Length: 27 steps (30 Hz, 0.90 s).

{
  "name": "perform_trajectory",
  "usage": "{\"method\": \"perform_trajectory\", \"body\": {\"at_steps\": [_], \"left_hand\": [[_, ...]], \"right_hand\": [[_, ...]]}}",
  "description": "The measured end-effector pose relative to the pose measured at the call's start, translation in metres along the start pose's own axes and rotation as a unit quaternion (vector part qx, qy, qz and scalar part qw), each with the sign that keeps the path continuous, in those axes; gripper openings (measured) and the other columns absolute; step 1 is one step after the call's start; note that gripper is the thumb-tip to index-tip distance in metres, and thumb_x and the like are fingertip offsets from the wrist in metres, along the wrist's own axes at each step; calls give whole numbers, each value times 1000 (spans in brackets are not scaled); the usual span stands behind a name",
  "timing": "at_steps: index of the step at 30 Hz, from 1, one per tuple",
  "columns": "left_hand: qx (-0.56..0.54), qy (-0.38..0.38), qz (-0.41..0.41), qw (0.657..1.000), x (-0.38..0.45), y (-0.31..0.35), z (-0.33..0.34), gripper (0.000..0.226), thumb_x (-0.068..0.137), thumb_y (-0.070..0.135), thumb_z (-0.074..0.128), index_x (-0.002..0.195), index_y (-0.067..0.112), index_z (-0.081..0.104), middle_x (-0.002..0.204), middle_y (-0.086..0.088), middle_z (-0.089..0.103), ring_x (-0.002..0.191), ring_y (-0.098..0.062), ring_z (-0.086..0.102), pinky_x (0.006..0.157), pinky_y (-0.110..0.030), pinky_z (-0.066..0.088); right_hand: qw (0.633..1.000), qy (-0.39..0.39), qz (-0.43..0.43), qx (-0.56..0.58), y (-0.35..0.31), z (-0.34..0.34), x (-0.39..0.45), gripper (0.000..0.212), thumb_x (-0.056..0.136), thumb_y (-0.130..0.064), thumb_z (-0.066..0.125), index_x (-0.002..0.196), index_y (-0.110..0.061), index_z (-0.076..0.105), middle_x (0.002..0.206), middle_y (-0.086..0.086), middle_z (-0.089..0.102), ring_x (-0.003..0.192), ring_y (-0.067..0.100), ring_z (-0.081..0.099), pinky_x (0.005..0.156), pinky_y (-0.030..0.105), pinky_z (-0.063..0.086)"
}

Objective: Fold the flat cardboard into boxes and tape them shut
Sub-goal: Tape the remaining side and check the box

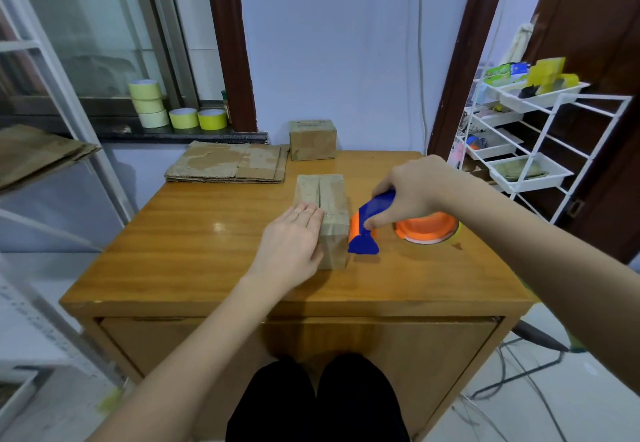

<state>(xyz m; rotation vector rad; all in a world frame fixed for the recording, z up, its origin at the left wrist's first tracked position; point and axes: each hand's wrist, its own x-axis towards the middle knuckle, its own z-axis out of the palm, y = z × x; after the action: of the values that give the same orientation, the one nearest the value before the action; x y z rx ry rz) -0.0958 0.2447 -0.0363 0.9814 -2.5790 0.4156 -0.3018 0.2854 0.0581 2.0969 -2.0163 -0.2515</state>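
A folded cardboard box (325,195) stands in the middle of the wooden table (194,233), its two top flaps meeting along a centre seam. My left hand (289,246) lies flat with straight fingers on the box's near left top and side. My right hand (412,192) grips the blue handle of a blue and orange tape dispenser (367,230), which sits on the table just right of the box. The dispenser's orange roll holder (427,228) is partly hidden under my wrist.
A stack of flat cardboard (228,166) lies at the table's back left. A closed box (312,139) stands at the back centre. Yellow tape rolls (197,117) line the windowsill. A white wire rack (519,136) stands to the right.
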Motion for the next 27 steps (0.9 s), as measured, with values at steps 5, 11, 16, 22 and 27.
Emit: {"method": "perform_trajectory", "body": {"at_steps": [5, 11, 16, 22, 27], "left_hand": [[-5, -3, -7, 1000, 1, 3, -2, 62, 96, 33, 44, 149, 8, 25, 155, -10, 29, 143, -20, 26, 117, -29, 16], [-2, 1, -15, 1000, 4, 3, -1, 63, 99, 47, 37, 150, 11, 24, 154, -7, 30, 142, -17, 29, 116, -30, 21], [0, -2, -10, 1000, 5, 1, -2, 63, 98, 46, 38, 150, 10, 25, 154, -7, 30, 142, -18, 28, 116, -29, 19], [-13, -4, -10, 1000, 4, -1, -2, 62, 97, 43, 42, 148, 10, 30, 153, -8, 34, 141, -18, 31, 115, -28, 20], [8, -21, -35, 999, 4, 1, -1, 52, 82, 36, 68, 122, 4, 63, 121, -12, 65, 112, -23, 63, 96, -34, 48]], "right_hand": [[998, -48, 31, 28, -5, -6, 5, 64, 67, -83, 52, 103, -33, 70, 88, -8, 68, 84, 17, 59, 65, 27, 42], [987, -105, 44, 111, 5, -3, 12, 63, 65, -82, 56, 107, -37, 70, 89, -16, 63, 91, 15, 56, 74, 28, 44], [979, -149, 46, 130, 7, 2, 18, 63, 64, -80, 60, 110, -38, 69, 91, -18, 61, 95, 14, 55, 81, 29, 45], [976, -155, 70, 136, 13, 9, 16, 60, 74, -82, 45, 97, -33, 71, 90, -10, 64, 91, 18, 57, 79, 32, 44], [983, -78, 123, 111, 43, 1, -3, 45, 98, -42, 27, 102, -15, 63, 104, 10, 64, 97, 28, 57, 84, 35, 43]]}}
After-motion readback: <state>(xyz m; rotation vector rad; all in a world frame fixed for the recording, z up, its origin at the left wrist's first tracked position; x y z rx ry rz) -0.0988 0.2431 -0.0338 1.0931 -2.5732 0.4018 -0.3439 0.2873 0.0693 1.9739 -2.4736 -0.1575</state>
